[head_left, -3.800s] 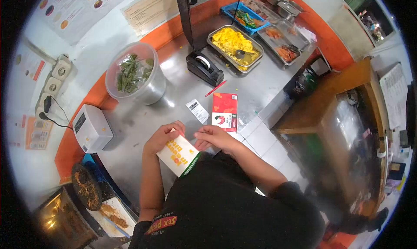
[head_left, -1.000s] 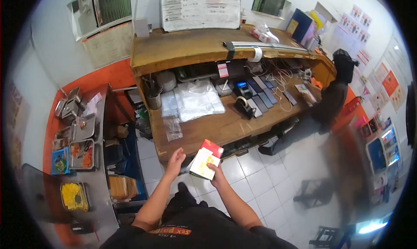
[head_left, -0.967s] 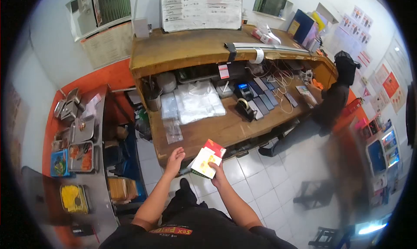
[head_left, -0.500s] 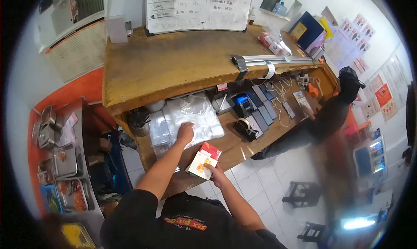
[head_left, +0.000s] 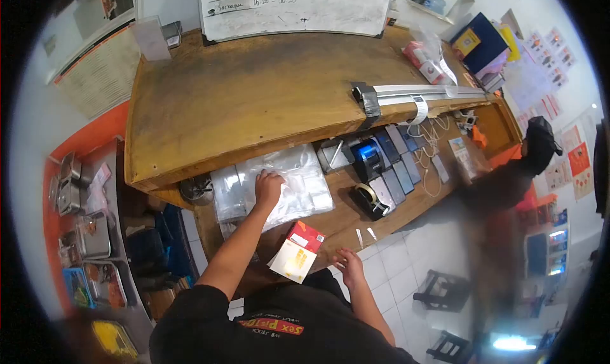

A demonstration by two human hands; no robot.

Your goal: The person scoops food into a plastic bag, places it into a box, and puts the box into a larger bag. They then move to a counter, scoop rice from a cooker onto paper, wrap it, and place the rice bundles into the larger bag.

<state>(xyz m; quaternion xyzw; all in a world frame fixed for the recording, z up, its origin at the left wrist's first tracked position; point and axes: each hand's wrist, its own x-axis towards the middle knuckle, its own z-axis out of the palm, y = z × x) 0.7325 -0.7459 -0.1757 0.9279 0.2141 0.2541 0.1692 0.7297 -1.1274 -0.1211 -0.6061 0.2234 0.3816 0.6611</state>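
The left hand (head_left: pixel 270 189) is laid on the clear plastic bags (head_left: pixel 306 189), its arm stretched forward; whether film is pinched by its curled fingers cannot be told. The right hand (head_left: pixel 349 266) is held low, fingers loosely bent and parted, nothing gripped. Beside it, the white box (head_left: pixel 293 260) and red box (head_left: pixel 305 236) are rested at the counter's (head_left: pixel 340 229) front edge.

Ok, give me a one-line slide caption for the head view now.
Left hand on clear plastic bags, right hand apart from red box and white packet on the wooden counter.
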